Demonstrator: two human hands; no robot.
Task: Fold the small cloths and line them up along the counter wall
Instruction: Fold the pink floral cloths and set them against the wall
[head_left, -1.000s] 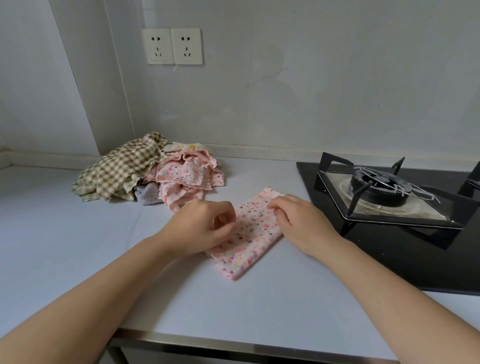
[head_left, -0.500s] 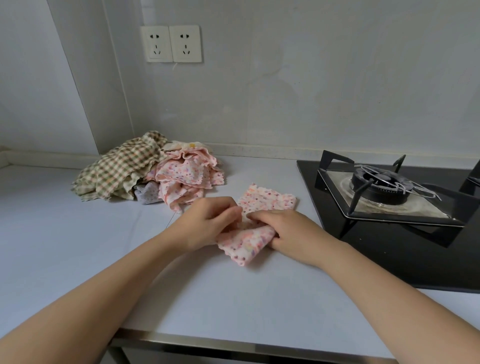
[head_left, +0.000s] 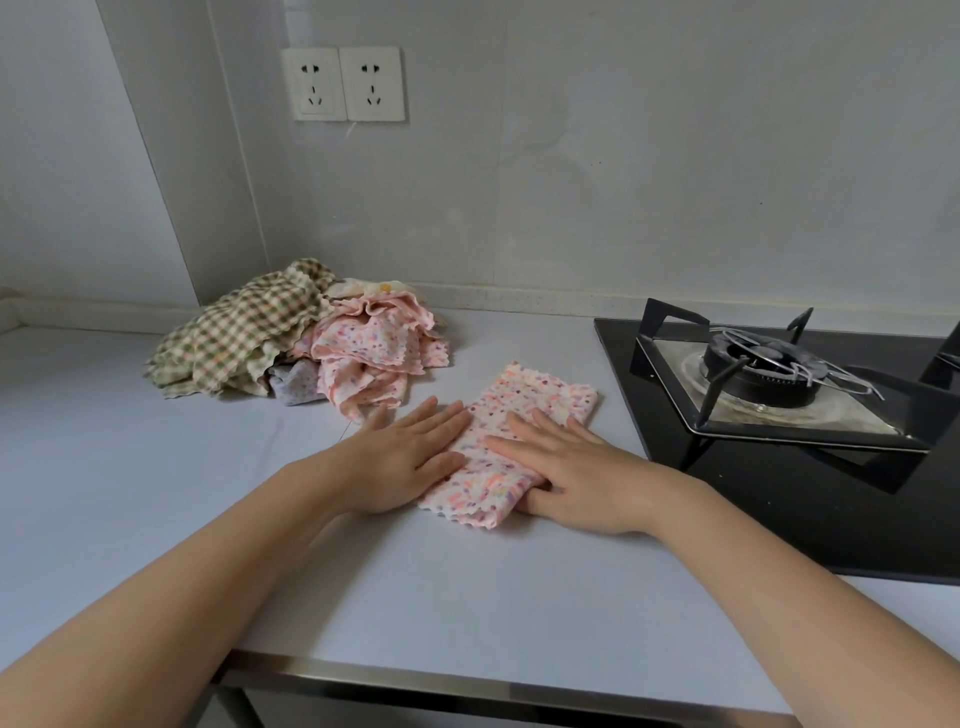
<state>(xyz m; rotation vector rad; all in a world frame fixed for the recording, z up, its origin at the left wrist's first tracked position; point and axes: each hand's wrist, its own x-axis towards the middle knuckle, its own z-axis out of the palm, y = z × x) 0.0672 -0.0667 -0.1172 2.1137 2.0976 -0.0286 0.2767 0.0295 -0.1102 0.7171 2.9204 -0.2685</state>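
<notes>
- The folded pink speckled cloth with scalloped edges (head_left: 530, 410) lies flat on the pale grey counter (head_left: 395, 597). It is about midway between the front edge and the back wall, just beside the left edge of the black glass gas hob (head_left: 779, 467).
- The left hand (head_left: 410, 457) presses the cloth's left edge with straight, close-set fingers. The right hand (head_left: 576, 467) lies flat on its right half, fingers slightly spread. Neither hand grips anything.
- The soft fabric may spring open once the palms lift, since nothing but pressure holds the crease.
- Sliding the cloth toward the back wall instead of lifting it would likely rumple the fold or skew the layers.
- The hob is close, so a careless carry could snag the cloth on the black metal pan support (head_left: 670, 332).
- The heap of unfolded checked and pink cloths (head_left: 291, 338) sits against the wall near the back left corner, where it may crowd the row.
- Hard to tell: how many layers the fold has, how many cloths the heap holds, and where the right thumb lies.
- The hob is cut off at the right.
</notes>
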